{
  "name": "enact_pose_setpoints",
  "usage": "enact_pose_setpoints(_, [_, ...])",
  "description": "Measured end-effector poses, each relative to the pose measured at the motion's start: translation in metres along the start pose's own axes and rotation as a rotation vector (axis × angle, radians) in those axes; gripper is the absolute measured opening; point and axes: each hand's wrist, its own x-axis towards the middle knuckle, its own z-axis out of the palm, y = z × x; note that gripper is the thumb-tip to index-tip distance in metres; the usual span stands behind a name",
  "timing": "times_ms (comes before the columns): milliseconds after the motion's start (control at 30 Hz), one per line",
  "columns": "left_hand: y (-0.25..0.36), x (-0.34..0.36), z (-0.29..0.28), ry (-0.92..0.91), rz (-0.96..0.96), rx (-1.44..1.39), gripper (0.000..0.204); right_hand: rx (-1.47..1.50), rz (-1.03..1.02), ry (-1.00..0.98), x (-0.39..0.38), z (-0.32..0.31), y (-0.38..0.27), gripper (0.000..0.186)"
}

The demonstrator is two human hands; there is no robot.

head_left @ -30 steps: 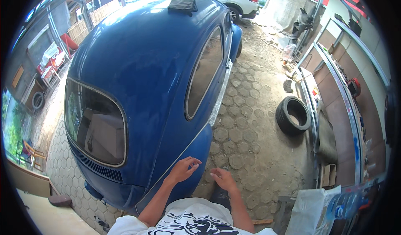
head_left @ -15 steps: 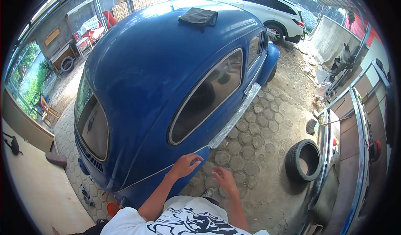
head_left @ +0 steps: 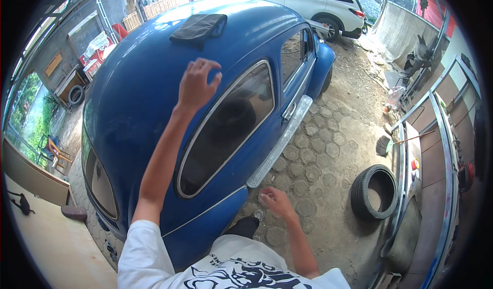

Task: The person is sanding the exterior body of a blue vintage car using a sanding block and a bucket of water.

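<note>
My left hand (head_left: 199, 85) is raised over the blue rounded car (head_left: 138, 99), its fingers bent and apart with nothing in them. Just beyond it, on the car's roof, lies a dark grey folded piece that looks like cloth or a flat pouch (head_left: 197, 28). A gap shows between my hand and this piece. My right hand (head_left: 277, 203) hangs low above the paving, beside the blue rear fender (head_left: 205, 227). Its fingers are loosely curled and seem to hold nothing. The side window (head_left: 231, 130) lies to the right of my left forearm.
A loose tyre (head_left: 374, 192) lies on the ground at right, near a metal frame (head_left: 446, 160) and a broom (head_left: 384, 145). A white car (head_left: 308, 1) stands behind. At left are a pale board (head_left: 46, 232) and a brown chair (head_left: 59, 153).
My left hand has risen from beside the fender up towards the dark folded piece on the roof. My right hand stays low, slightly higher than before. The view has shifted right.
</note>
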Motion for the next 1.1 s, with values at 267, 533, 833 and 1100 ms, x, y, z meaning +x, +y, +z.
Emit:
enact_pose_setpoints(267, [-0.097, 0.109, 0.076, 0.119, -0.243, 0.611, 0.041, 0.037, 0.097, -0.024, 0.013, -0.019, 0.026, 0.033])
enact_pose_setpoints(533, [-0.104, 0.086, 0.041, 0.069, -0.12, 0.354, 0.025, 0.002, 0.014, -0.111, 0.067, -0.024, -0.007, 0.033])
enact_pose_setpoints(833, [0.039, -0.012, -0.001, -0.226, -0.203, -0.568, 0.023, 0.59, -0.449, 0.244, 0.158, -0.047, -0.139, 0.081])
enact_pose_setpoints(1100, [0.039, -0.039, 0.019, -0.487, -0.292, -0.686, 0.033, 0.471, -0.192, 0.016, 0.13, -0.072, -0.113, 0.067])
